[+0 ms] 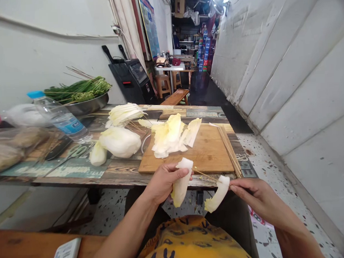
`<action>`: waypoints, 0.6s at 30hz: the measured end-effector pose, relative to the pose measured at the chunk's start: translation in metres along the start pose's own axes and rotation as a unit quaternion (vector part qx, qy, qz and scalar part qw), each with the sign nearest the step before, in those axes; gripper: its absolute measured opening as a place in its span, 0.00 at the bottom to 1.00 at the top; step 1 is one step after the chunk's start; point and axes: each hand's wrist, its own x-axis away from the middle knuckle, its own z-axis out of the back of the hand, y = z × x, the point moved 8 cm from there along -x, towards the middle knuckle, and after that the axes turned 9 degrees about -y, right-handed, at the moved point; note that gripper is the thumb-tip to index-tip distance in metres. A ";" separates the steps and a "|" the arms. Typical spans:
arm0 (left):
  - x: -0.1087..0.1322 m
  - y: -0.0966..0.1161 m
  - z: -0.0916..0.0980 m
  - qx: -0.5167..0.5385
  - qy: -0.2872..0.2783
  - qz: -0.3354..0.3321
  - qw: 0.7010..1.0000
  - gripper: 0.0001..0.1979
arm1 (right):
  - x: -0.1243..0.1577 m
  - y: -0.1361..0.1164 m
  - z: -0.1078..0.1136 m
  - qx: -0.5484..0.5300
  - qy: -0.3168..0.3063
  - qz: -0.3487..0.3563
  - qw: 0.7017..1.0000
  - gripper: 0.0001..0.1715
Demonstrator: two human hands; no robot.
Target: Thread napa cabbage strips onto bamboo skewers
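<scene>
Between the thumb and fingers of my left hand is a cut piece of napa cabbage leaf, white above and yellowish below. My right hand pinches a thin bamboo skewer, on which another cabbage piece is threaded close to my fingers. The skewer's far end meets the edge of the left piece; whether it pierces it I cannot tell. Just beyond my hands, more cut cabbage leaves lie on a wooden cutting board. Loose skewers run along the board's right side.
Left of the board lie a whole cabbage, a smaller one, skewered leaves and scissors. A water bottle leans near a metal bowl of skewered greens. A white wall stands to the right.
</scene>
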 end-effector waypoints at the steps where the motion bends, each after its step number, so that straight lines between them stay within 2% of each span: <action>1: 0.000 0.001 0.000 0.009 0.005 -0.006 1.000 0.17 | 0.000 0.001 0.002 -0.005 0.011 0.000 1.000 0.16; 6: 0.001 0.002 -0.001 0.031 0.014 -0.030 0.999 0.18 | 0.001 0.004 0.005 -0.022 0.036 -0.005 0.999 0.17; 11: 0.007 0.005 -0.001 0.005 0.026 -0.041 0.999 0.17 | -0.001 0.001 0.000 -0.033 0.004 0.007 0.999 0.17; 18: 0.008 0.005 -0.008 -0.015 -0.010 -0.028 0.999 0.15 | 0.000 0.006 0.002 -0.029 -0.010 0.004 1.000 0.16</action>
